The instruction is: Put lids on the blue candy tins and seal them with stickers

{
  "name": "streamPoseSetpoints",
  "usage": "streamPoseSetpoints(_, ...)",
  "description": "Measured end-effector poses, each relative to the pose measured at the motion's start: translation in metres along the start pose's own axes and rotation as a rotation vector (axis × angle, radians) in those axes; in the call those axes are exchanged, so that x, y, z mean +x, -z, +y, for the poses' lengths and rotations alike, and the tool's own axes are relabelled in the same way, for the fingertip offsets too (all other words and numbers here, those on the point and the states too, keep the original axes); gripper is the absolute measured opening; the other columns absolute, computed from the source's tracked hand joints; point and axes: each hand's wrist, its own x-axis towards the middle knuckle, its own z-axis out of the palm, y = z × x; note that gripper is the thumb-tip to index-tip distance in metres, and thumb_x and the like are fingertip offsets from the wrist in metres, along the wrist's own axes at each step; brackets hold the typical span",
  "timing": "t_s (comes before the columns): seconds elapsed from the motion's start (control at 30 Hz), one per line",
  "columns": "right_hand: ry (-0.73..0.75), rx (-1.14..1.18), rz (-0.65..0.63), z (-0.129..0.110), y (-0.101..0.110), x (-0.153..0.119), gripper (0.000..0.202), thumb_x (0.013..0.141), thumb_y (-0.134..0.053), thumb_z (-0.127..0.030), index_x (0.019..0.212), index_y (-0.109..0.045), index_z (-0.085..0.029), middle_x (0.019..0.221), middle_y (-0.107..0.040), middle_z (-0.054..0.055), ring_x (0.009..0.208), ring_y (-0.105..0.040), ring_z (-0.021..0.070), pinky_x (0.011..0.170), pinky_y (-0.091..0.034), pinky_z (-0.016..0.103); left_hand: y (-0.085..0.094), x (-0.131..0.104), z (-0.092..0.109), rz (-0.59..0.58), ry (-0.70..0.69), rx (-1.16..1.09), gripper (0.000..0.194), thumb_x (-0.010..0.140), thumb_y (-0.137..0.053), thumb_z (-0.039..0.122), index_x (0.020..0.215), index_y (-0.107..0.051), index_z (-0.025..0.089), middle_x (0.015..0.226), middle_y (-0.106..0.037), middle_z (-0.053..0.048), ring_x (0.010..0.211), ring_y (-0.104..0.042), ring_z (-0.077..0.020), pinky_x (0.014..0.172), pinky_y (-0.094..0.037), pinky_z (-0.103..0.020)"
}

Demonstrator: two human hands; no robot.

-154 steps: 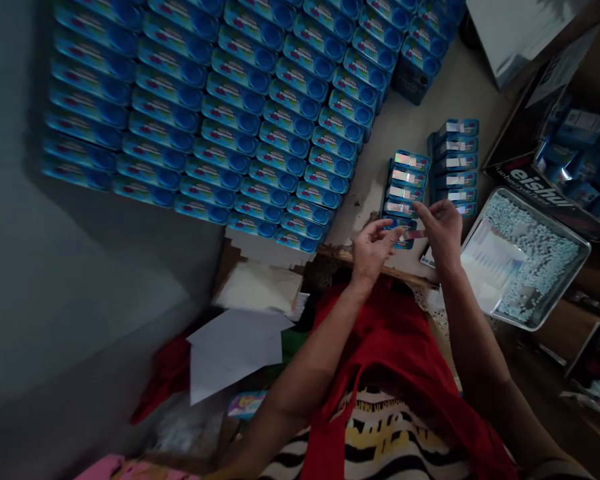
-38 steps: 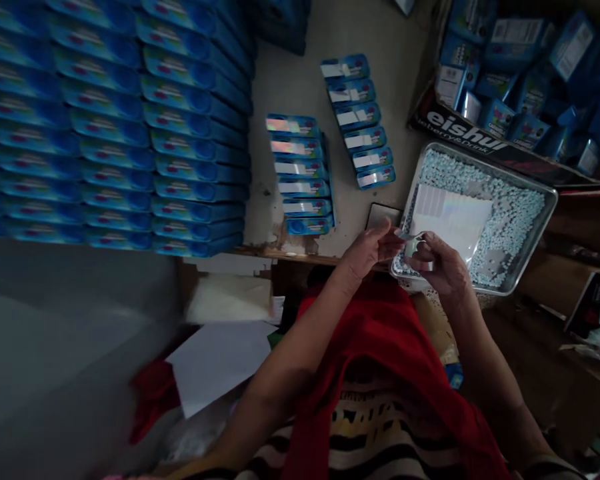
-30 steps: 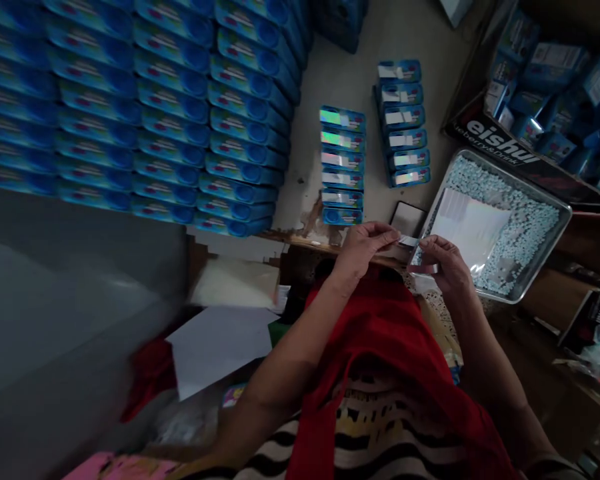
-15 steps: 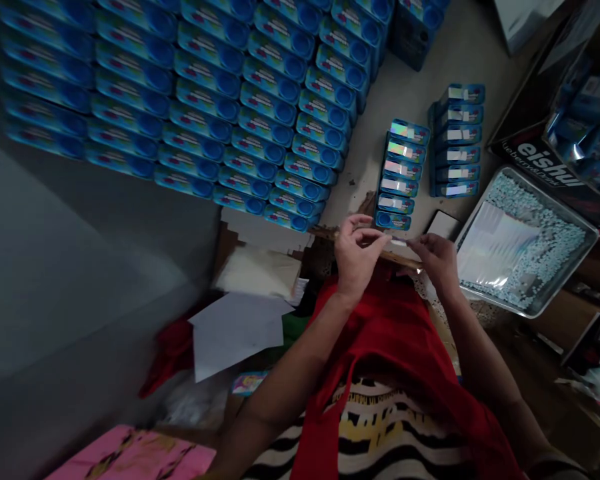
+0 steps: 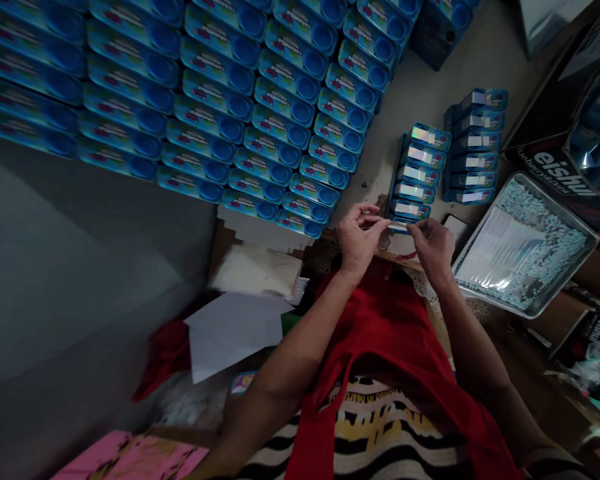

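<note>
Between my two hands a small pale sticker strip [image 5: 399, 227] is stretched level, one end pinched by each. My left hand [image 5: 361, 241] has thumb and forefinger on its left end, the other fingers curled loosely. Thumb and forefinger of my right hand [image 5: 434, 248] grip the right end. The strip lies over the nearest box of a short row of blue boxes [image 5: 425, 156]; whether it touches that box I cannot tell. The other boxes in this row carry shiny strips on top. A second row of blue boxes [image 5: 481, 141] with similar strips stands to the right.
Many blue boxes [image 5: 275, 127] stand packed at the upper left. A metal tray [image 5: 591, 248] at the right holds pale blue pellets and a sticker sheet [image 5: 500, 247]. Behind it is a dark open carton [image 5: 550, 167]. White papers [image 5: 237, 330] lie at the lower left.
The strip between my hands has moved up onto the nearest box of the short row. The view has shifted, so the boxes sit farther apart from the left edge and larger.
</note>
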Motion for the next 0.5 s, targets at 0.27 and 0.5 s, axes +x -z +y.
streamPoseSetpoints(0.27,-0.081,-0.051,0.031,0.015,-0.001,0.021,0.05,0.073,-0.086,-0.066,0.081,-0.057,-0.025,0.071,-0.065,0.001,0.072,-0.063,0.0232,0.065,-0.037,0.032,-0.008,0.03,-0.043,-0.045,0.395,-0.218,0.061,0.045,-0.095,0.04,0.089,-0.055,0.022,0.076,-0.066,0.005,0.066,-0.063,-0.0119,0.065,-0.052,-0.025)
streamPoseSetpoints(0.5,-0.024,0.325,0.012,0.019,0.031,0.021,0.057,0.079,-0.077,-0.076,0.074,-0.05,-0.026,0.062,-0.053,-0.004,0.061,-0.05,0.0148,0.06,-0.035,0.029,-0.005,0.028,-0.047,0.195,0.039,0.13,0.031,0.068,-0.086,0.03,0.085,-0.062,0.021,0.075,-0.061,0.004,0.071,-0.058,-0.0126,0.071,-0.047,-0.024)
